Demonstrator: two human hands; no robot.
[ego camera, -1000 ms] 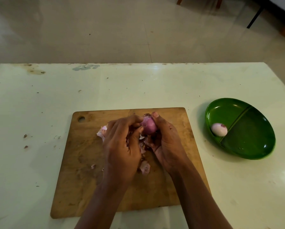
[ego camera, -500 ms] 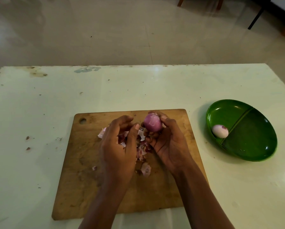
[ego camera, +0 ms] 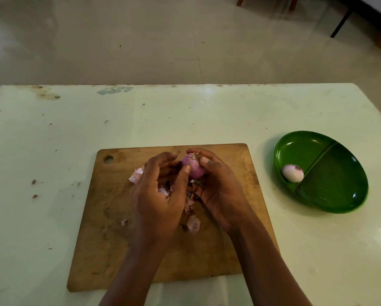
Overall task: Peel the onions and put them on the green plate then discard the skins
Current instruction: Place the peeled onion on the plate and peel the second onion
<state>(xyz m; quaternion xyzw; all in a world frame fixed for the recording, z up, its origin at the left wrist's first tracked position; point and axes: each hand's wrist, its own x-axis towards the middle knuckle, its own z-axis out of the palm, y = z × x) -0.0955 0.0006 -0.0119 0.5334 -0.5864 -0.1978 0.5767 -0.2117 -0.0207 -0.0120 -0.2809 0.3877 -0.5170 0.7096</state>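
one purple onion (ego camera: pixel 194 169), fingers (ego camera: pixel 162 159) of left hand (ego camera: pixel 160 195) and right hand (ego camera: pixel 220 188) gripping it

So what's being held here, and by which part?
The onion: the right hand grips its right side and underside, thumb near the top; the left hand pinches its left side.

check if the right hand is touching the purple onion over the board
Touching. The head view shows the right hand gripping the purple onion, with its thumb and forefinger closed on the onion's top end.
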